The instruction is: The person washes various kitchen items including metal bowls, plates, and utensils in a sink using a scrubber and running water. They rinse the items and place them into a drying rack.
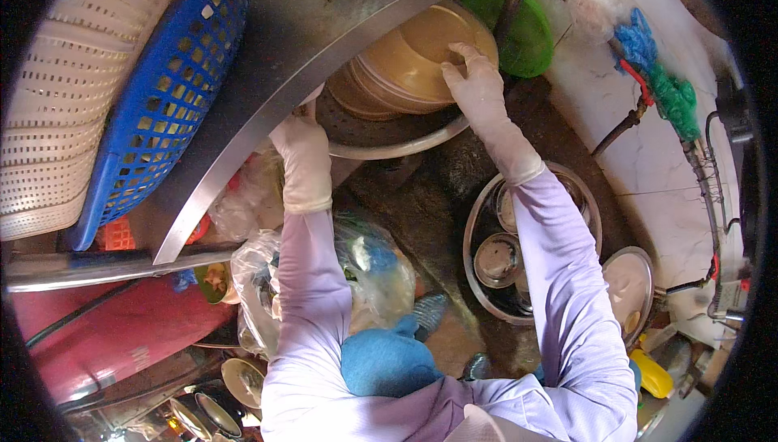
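Note:
Both hands wear pale gloves and reach low beneath a metal tabletop. My right hand (477,80) rests on the side of a tilted amber-brown plastic basin (419,56), its visible fingers apart. Other round vessels sit stacked against that basin, in a wide round metal tray (395,150) with a dark, dotted bottom. My left hand (302,144) is at the tray's left rim, next to the table edge. That edge hides its fingertips, so its hold on the rim cannot be made out.
The metal tabletop (304,35) curves overhead, bearing a blue plastic basket (164,101) and a white one (79,83). Right lies a round tray (471,253) with metal bowls (497,259). A green basin (529,35) stands behind a table leg. Plastic bags (371,272) and a red cylinder (127,326) are left.

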Tool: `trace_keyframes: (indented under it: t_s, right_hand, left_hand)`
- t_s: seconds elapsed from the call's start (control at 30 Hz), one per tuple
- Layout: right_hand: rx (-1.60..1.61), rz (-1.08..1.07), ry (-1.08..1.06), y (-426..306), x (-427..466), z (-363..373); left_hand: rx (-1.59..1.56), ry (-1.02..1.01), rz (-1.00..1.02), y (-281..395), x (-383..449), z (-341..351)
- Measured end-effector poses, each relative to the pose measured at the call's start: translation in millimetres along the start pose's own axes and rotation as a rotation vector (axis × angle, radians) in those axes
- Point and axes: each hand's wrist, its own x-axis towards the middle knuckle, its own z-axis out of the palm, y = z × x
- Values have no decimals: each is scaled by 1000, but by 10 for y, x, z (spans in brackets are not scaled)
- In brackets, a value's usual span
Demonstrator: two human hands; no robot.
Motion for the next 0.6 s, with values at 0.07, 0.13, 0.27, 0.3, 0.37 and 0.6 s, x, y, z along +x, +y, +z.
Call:
trace_keyframes:
  t_s: [0.07, 0.13, 0.27, 0.3, 0.37, 0.6]
  right_hand:
    - [200, 10, -13, -212, -102, 20]
    - [528, 84, -104, -340, -212, -37]
    - [1405, 349, -466, -491, -361, -127]
    - [1491, 362, -407, -423, -374, -118]
    - [1669, 379, -286, -269, -419, -84]
    - [1923, 615, 22, 576, -746, -601]
  left_hand:
    - [437, -203, 192, 27, 113, -338]
    - [285, -232, 43, 47, -142, -230]
    - [-14, -256, -307, -36, -915, 201]
    - [14, -324, -363, -92, -1054, 288]
    - [83, -440, -443, -266, -1244, 348]
    - [877, -498, -49, -332, -528, 521]
